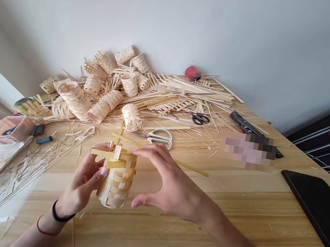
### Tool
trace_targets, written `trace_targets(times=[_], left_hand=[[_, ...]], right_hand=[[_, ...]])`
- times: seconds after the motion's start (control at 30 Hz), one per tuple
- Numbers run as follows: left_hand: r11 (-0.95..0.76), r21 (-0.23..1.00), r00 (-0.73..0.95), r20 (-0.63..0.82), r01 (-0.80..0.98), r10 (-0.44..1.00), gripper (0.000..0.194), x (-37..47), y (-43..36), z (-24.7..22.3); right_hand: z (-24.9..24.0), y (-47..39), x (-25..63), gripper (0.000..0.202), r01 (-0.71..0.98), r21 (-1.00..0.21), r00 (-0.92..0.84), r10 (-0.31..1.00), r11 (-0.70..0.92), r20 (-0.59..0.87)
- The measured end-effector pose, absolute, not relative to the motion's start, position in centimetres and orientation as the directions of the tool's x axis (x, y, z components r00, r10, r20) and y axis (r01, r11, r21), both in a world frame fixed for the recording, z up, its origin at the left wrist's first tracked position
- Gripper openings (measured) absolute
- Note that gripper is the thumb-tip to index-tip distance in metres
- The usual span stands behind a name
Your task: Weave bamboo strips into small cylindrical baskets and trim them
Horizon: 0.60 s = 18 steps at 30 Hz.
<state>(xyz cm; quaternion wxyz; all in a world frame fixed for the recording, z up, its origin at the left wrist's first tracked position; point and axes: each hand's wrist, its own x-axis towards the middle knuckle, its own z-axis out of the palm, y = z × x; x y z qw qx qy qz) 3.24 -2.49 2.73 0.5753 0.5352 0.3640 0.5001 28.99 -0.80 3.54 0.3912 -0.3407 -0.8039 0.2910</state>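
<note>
A small woven cylinder basket (115,185) of pale and yellowish flat strips stands upright over the table at the centre. My left hand (87,178) is closed around its left side, thumb pressed on the front near the top. Loose strip ends (100,152) stick out sideways and upward at its upper edge. On the other side is my right hand (163,178), thumb and fingers spread wide apart. Its fingertips reach the basket's upper right edge, while the thumb stays off the side. Whether those fingertips press on a strip is unclear.
White-handled scissors (161,137) lie just behind the basket, with black scissors (200,118) farther back. Several finished woven baskets (73,99) and loose strips (196,90) are heaped near the wall. A black phone (316,209) and a black tool (244,124) lie right; a pink bin (10,129) sits left.
</note>
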Motion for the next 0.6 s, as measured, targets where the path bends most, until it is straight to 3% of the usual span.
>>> trace_targets(times=[0.1, 0.23, 0.3, 0.37, 0.43, 0.6], left_hand=[[-0.026, 0.979, 0.211, 0.069, -0.2, 0.975, 0.033, 3.8, -2.8, 2.9], [0.026, 0.977, 0.285, 0.037, -0.214, 0.958, 0.04, 3.8, -3.1, 2.9], [0.03, 0.984, 0.36, 0.036, -0.177, 0.932, 0.065, 3.2, -3.1, 2.4], [0.024, 0.992, 0.446, 0.033, -0.121, 0.894, 0.109, 2.3, -3.1, 1.8], [-0.018, 0.997, 0.498, 0.053, -0.075, 0.865, 0.139, 1.6, -3.0, 0.9], [-0.222, 0.975, 0.51, 0.178, 0.026, 0.841, 0.149, 1.0, -2.6, -0.3]], right_hand=[[2.7, -1.2, 28.2, 0.111, 0.354, -0.71, -0.455, 0.775, 0.61, 0.439], [2.3, -1.4, 27.7, 0.111, 0.366, -0.715, -0.431, 0.789, 0.596, 0.437], [2.4, -1.4, 27.9, 0.107, 0.349, -0.725, -0.421, 0.79, 0.594, 0.445], [2.5, -1.4, 28.1, 0.101, 0.329, -0.734, -0.421, 0.788, 0.594, 0.449], [2.6, -1.3, 28.4, 0.097, 0.311, -0.75, -0.426, 0.791, 0.584, 0.44], [2.5, -1.3, 28.6, 0.096, 0.295, -0.775, -0.451, 0.797, 0.559, 0.403]])
